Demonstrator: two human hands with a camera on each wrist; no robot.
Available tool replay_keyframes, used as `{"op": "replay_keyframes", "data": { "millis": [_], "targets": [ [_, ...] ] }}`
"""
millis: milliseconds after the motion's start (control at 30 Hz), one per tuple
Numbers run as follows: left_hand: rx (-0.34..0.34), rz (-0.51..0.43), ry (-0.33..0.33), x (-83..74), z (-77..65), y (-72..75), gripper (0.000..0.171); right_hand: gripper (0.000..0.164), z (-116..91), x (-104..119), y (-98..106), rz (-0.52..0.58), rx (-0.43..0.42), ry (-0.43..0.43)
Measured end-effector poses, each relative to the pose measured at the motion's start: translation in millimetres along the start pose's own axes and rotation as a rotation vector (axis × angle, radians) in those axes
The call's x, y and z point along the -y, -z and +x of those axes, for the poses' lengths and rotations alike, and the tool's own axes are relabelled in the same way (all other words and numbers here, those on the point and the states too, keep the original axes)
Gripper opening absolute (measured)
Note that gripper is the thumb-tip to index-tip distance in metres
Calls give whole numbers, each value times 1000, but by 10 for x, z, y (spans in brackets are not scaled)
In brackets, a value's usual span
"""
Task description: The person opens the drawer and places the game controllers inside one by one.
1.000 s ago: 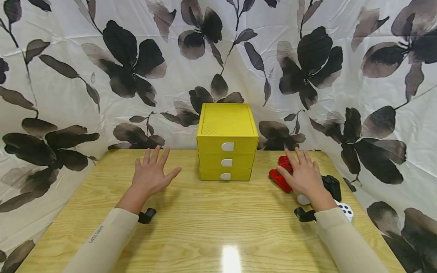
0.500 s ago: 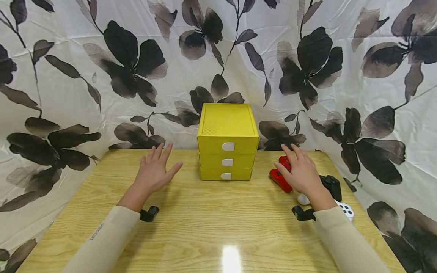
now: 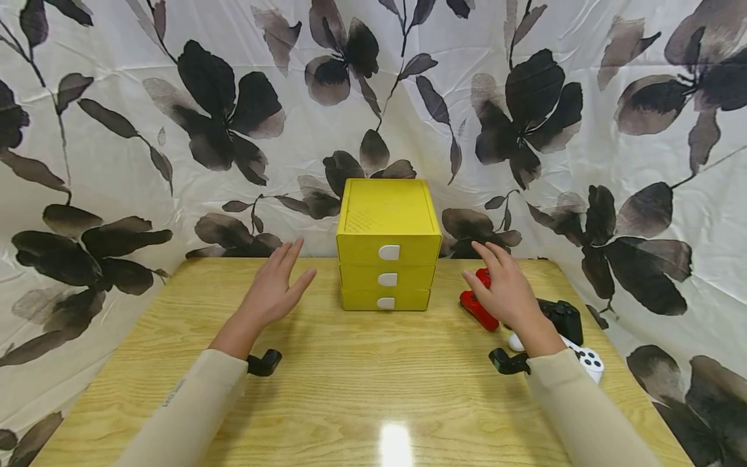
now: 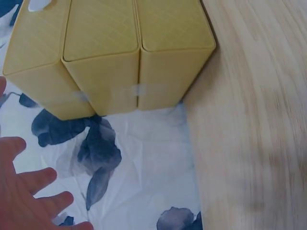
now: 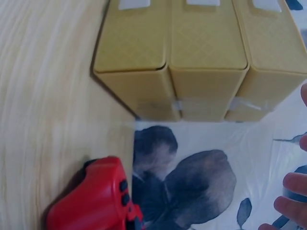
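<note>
A yellow three-drawer box (image 3: 388,207) with white handles stands at the back middle of the table, all its drawers shut. To its left, my left hand (image 3: 273,292) is held with fingers straight, holding nothing and apart from the box. On the other side my right hand (image 3: 506,292) is also spread, with the red game controller (image 3: 478,310) partly hidden behind it. The right wrist view shows the box (image 5: 206,48) and the red controller (image 5: 91,201) close by. In the left wrist view the box (image 4: 103,43) lies beyond my fingertips.
A black controller (image 3: 563,318) and a white controller (image 3: 589,362) lie at the table's right side, partly covered by my right arm. A floral cloth (image 3: 233,39) hangs right behind the wooden table (image 3: 350,383).
Both hands have moved inward, toward the yellow drawer box, and turned so the palms face each other more. The box and controllers stay in place.
</note>
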State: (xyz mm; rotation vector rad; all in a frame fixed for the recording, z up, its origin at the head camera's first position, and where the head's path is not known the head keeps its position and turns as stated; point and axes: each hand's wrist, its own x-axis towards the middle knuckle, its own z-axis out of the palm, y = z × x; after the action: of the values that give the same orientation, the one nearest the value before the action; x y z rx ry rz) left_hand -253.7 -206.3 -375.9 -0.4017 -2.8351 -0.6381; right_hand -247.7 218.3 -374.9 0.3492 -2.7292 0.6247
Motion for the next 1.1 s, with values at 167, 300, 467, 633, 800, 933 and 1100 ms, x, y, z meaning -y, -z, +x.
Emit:
{"op": "replay_keyframes", "data": {
  "millis": [167,300,467,633,800,933,1100],
  "targets": [
    [-12,-39,-9,-32,34,2,72,63,12,59,-2,30,-24,14],
    [-20,-69,-13,-47,66,12,70,61,17,113,-8,75,-30,6],
    [-28,-94,-19,-73,113,42,70,60,27,173,-21,123,-39,11],
    [-20,-125,-8,-109,151,71,68,57,39,235,-24,138,-89,46],
    [-13,-164,-3,-140,195,80,66,51,58,288,-35,166,-163,86],
    [-19,-207,-3,-170,227,78,65,49,77,316,-76,180,-196,108],
    [-32,-275,-12,-202,266,57,62,47,79,365,-103,213,-222,132]
  ]
}}
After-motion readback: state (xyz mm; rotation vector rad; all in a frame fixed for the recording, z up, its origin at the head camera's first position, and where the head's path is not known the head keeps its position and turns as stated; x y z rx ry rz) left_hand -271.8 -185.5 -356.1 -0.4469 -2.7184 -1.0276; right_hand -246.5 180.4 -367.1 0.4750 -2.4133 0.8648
